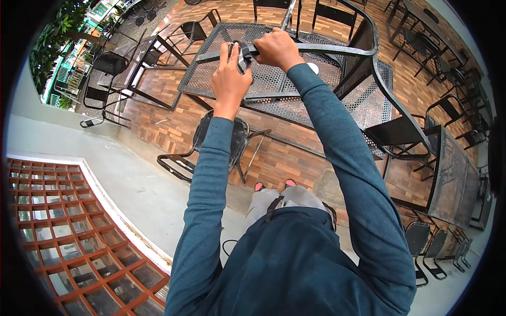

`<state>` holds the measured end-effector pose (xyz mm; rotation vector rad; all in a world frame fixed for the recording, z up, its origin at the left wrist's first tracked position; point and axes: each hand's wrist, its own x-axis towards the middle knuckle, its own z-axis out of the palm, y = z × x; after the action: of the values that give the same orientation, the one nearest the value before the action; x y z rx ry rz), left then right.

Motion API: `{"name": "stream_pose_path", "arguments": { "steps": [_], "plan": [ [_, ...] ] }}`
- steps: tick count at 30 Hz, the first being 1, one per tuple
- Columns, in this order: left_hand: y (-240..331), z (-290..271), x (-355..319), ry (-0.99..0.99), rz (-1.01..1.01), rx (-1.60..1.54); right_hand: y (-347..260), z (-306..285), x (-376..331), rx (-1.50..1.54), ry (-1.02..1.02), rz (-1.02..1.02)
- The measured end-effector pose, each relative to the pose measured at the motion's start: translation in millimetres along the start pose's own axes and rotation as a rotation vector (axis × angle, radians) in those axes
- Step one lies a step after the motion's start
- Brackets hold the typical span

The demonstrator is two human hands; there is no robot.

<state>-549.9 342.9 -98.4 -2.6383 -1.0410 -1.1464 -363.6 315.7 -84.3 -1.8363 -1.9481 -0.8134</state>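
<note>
A black metal chair [337, 50] lies tipped on a black perforated metal table [263, 81] in front of me. My right hand [278, 49] is closed around one bar of the chair's frame. Just left of it, my left hand [231, 79] presses a crumpled grey-and-black pad [244, 57], perhaps a cloth, against the same bar. Its fingers are bent around the pad, and the bar's worn, greyish end [206, 57] sticks out beyond them. The pad's exact kind is hard to make out. A small white round thing [313, 68] shows beside my right wrist.
Another black chair [232, 134] stands close below the table, near my feet. More tables and chairs fill the left and right sides of the wood-patterned floor [153, 118]. A red-brown lattice [74, 231] is at the lower left, beside a pale wall [126, 179].
</note>
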Motion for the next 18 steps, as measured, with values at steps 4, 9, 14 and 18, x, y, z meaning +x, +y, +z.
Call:
{"name": "stream_pose_path", "arguments": {
  "steps": [4,9,14,18],
  "plan": [
    [0.6,0.5,-6.0,-0.006,0.024,-0.024,3.1,1.9,-0.3,-0.017,-0.025,0.005],
    [-4.6,-2.7,10.0,-0.025,0.022,0.005,-0.5,2.0,3.0,-0.030,-0.045,-0.005],
    [12.7,-0.1,-9.6,-0.019,-0.020,-0.029,3.1,0.6,-0.2,-0.017,-0.050,-0.010],
    [12.1,0.5,-15.4,-0.041,-0.022,-0.050,2.8,-2.0,0.6,-0.019,-0.075,-0.006]
  ]
}}
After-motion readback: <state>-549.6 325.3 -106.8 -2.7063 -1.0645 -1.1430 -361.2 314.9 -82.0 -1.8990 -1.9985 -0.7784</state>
